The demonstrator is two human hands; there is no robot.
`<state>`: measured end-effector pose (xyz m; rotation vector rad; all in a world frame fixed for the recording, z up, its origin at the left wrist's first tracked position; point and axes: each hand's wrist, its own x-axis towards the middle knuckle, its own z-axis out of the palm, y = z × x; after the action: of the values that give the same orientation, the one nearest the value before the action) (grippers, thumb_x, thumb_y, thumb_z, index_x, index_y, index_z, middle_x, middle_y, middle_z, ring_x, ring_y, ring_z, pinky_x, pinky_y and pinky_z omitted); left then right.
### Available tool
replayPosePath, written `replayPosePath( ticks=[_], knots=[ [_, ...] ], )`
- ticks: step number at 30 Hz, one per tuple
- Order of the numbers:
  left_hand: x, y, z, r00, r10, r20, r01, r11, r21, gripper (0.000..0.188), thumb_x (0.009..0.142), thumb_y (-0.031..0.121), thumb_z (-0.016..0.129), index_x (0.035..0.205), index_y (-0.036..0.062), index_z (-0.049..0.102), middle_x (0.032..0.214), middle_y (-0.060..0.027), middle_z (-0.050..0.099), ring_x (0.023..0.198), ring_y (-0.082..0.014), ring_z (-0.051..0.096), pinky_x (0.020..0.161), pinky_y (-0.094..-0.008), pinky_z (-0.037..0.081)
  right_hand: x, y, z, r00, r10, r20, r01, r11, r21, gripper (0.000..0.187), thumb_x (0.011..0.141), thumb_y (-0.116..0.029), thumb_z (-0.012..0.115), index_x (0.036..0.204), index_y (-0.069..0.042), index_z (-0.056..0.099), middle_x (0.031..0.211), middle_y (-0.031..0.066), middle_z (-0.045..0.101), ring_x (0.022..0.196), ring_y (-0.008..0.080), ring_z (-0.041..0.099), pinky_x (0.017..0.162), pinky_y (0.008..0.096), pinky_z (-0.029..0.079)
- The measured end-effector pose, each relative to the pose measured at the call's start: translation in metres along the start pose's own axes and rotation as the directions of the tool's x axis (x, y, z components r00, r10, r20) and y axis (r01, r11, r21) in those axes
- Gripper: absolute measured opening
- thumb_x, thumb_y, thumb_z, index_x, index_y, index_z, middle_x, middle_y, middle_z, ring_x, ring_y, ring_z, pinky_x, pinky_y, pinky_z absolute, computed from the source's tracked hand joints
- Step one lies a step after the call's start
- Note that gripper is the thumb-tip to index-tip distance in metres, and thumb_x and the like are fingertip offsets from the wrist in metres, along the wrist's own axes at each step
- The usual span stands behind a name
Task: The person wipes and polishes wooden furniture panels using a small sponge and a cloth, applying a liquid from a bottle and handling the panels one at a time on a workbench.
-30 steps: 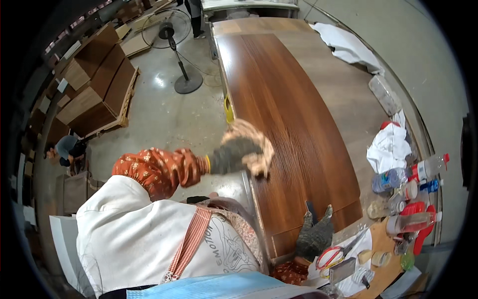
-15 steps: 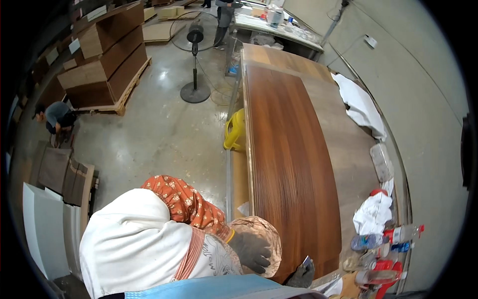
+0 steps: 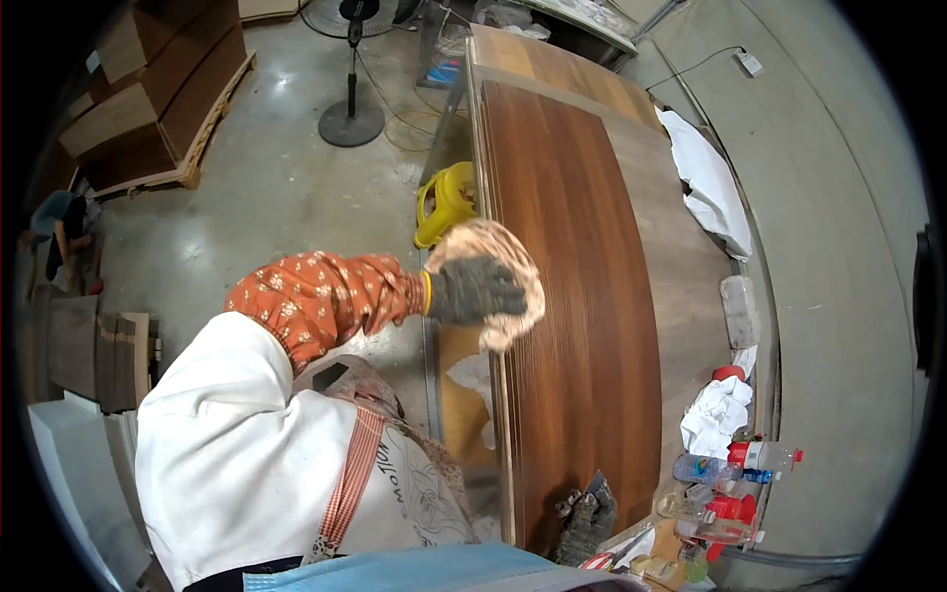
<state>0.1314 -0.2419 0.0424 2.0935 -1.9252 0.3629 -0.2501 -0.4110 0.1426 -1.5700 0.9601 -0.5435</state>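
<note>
My left hand (image 3: 475, 290), in a dark grey work glove, presses a crumpled pinkish-tan cloth (image 3: 521, 259) onto the left edge of a long brown wood-grain panel (image 3: 582, 247). Its fingers are together over the cloth, and part of the cloth hangs past the edge. At the panel's near end is my right hand (image 3: 586, 525), also gloved, with fingers closed. A small flat greyish piece shows at its fingertips, too unclear to name.
The panel lies on a greyish wood-topped bench (image 3: 676, 395). Along the right edge are white cloths (image 3: 712, 187), a plastic-wrapped block (image 3: 738, 311) and several bottles (image 3: 702, 470). A yellow jug (image 3: 449, 202) stands left of the bench. A fan (image 3: 351, 123) and stacked panels (image 3: 158, 99) are farther off.
My left hand has slid the cloth away from me, along the panel's left edge. My right hand remains at the near end, more fully in view. The whole view has tilted downward.
</note>
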Motion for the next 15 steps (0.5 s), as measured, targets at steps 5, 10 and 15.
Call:
replayPosePath(
  ticks=[5,10,15],
  knots=[
    [0.003,-0.072,-0.005,0.985,-0.168,-0.022,0.169,0.985,0.032,0.059,0.075,0.024,0.065,0.133,0.0225,0.049,0.139,-0.0081,0.046,0.124,-0.0285,0.047,0.103,-0.0459,0.039,0.006,-0.028,0.063,0.995,-0.100,-0.005,0.099,0.994,-0.042,0.029,0.090,-0.018,0.061,0.113,-0.001,0.057,0.090,0.0033,0.062,0.062,0.0066,0.049,0.054,0.0205,0.040],
    [0.010,-0.124,0.003,0.972,-0.215,-0.095,0.211,0.976,-0.050,0.051,0.078,0.022,0.061,0.129,0.0202,0.052,0.136,-0.0090,0.048,0.122,-0.0289,0.050,0.102,-0.0465,0.039,0.058,-0.041,0.094,0.993,-0.083,0.090,0.095,0.986,-0.138,0.028,0.089,-0.013,0.060,0.115,-0.001,0.059,0.105,0.0041,0.064,0.076,0.0071,0.054,0.065,0.0210,0.045],
    [0.003,-0.197,-0.002,0.904,-0.400,-0.154,0.410,0.911,0.039,0.045,0.084,0.023,0.054,0.128,0.0164,0.054,0.130,-0.0094,0.054,0.118,-0.0288,0.052,0.099,-0.0429,0.040,0.135,-0.058,0.186,0.931,-0.139,0.337,0.195,0.971,-0.138,0.037,0.084,-0.008,0.067,0.120,-0.001,0.059,0.111,0.0057,0.063,0.095,0.0125,0.058,0.079,0.0261,0.049]
  ],
)
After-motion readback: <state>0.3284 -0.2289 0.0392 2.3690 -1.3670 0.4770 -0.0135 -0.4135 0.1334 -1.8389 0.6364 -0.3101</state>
